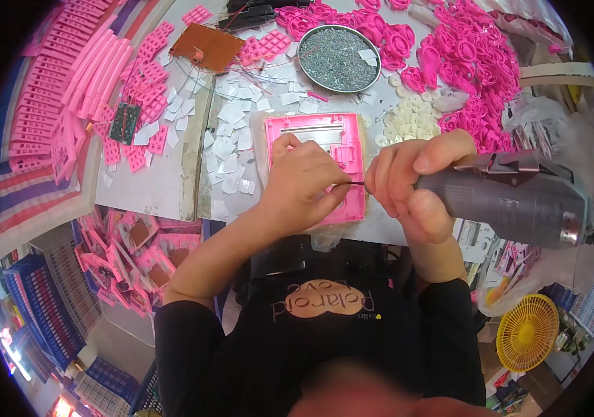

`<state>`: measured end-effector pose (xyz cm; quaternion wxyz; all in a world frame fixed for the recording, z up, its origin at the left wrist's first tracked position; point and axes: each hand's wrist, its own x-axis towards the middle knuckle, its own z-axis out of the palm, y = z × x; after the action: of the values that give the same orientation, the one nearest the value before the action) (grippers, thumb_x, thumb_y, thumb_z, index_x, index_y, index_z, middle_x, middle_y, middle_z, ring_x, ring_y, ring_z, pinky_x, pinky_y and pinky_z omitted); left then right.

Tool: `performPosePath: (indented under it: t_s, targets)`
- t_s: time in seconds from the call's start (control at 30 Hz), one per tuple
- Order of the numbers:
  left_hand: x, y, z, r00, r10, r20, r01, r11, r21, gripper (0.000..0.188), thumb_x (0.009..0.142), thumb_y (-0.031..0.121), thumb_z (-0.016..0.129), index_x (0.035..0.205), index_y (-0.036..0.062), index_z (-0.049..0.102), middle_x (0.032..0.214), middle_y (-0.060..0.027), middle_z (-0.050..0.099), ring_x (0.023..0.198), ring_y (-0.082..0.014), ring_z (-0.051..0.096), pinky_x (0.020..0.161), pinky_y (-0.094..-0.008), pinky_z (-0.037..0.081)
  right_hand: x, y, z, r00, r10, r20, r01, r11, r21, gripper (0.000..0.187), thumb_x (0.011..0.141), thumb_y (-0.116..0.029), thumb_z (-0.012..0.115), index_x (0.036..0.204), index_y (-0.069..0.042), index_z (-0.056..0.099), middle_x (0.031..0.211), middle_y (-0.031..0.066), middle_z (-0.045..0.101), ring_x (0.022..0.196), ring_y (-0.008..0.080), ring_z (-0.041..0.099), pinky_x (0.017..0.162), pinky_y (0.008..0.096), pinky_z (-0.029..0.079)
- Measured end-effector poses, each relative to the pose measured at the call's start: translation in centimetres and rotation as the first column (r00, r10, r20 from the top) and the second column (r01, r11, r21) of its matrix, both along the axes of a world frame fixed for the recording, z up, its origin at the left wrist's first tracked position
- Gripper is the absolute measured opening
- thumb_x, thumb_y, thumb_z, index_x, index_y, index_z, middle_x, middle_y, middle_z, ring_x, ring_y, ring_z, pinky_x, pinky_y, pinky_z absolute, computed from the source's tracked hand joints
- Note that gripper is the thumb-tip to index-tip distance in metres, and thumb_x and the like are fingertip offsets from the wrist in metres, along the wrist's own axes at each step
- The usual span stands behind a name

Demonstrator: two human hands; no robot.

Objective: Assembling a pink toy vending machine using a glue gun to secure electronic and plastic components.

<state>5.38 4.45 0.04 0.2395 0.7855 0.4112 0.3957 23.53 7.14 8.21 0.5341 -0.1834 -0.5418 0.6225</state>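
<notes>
A grey electric screwdriver [512,201] lies almost level in my right hand [415,181], whose fingers wrap round its front end. Its thin dark bit [357,183] points left. My left hand [304,179] is over a pink plastic housing [354,132], with thumb and forefinger pinched at the bit's tip. Whatever is between those fingertips is too small to make out. Metal strips [311,131] show in the upper part of the housing, which rests on a clear plastic wrapping at the table's near edge. My left hand hides part of its middle.
Beyond the housing stands a round metal dish [339,59] of small screws. White discs [412,119] and heaped pink parts [474,83] lie to the right. White paper pieces [231,149], a green circuit board [124,123] and pink panels spread left. A yellow basket [528,333] is lower right.
</notes>
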Motion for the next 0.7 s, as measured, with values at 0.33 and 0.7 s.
performPosePath:
  t_s: [0.33,0.7]
  targets:
    - [-1.1,-1.3,-0.7,0.932,-0.032,-0.362,0.084,0.988,0.127,0.024,0.074,0.027,0.079,0.092,0.0134,0.07,0.101,0.0017,0.063,0.104,-0.0167,0.058,0.1,-0.0528,0.034,0.1,0.0,-6.3,0.987,-0.072,0.145,0.06,0.994,0.087,0.027,0.092,-0.01,0.064,0.107,-0.007,0.041,0.067,0.0054,0.05,0.052,0.0139,0.045,0.051,0.0319,0.042]
    - [-1.2,-2.2,-1.8,0.899,0.015,-0.437,0.082,0.976,0.203,0.013,0.082,0.025,0.067,0.084,0.0139,0.074,0.094,-0.0002,0.064,0.107,-0.0222,0.058,0.104,-0.0566,0.037,0.0,0.2,-8.7,0.916,-0.019,0.401,-0.146,0.914,0.379,0.024,0.085,-0.004,0.07,0.096,-0.007,0.049,0.075,0.0083,0.059,0.063,0.0188,0.059,0.057,0.0325,0.05]
